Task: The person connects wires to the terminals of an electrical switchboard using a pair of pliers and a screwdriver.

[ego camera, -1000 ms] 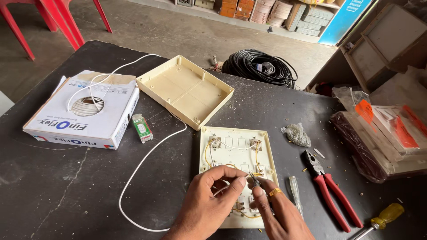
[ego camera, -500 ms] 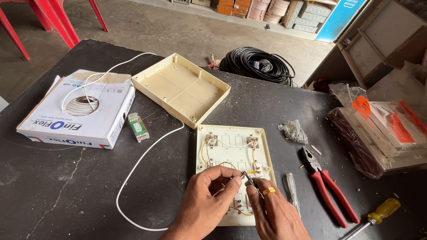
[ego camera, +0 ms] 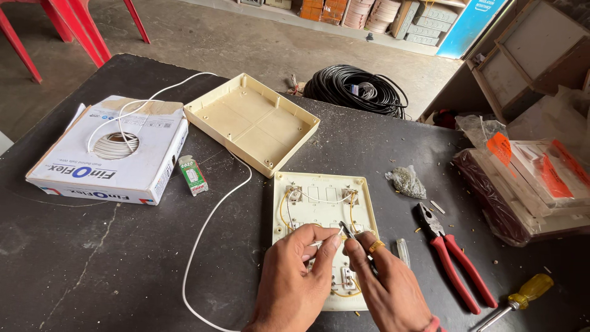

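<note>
While I watch from afar, one dark bench (ego camera: 92,258) carries one wire carton (ego camera: 110,150), one empty cream box (ego camera: 252,123), one switch plate (ego camera: 324,203), one red pliers (ego camera: 455,264), one screwdriver (ego camera: 522,295). My left hand (ego camera: 295,283) and right hand (ego camera: 387,289) meet over the plate, fingers pinching a small dark tool (ego camera: 348,230) and white wire (ego camera: 209,221).

I am seeing both my hands running off the bottom edge at six o'clock, wrists missing. My left hand (ego camera: 294,284) and right hand (ego camera: 386,288) are covering the lower half of the cream switch plate (ego camera: 322,203), hiding its wiring there. The thin dark tool (ego camera: 347,230) between my fingertips is too small to identify. The yellow-handled screwdriver (ego camera: 528,292) is losing its tip at five o'clock.
</note>
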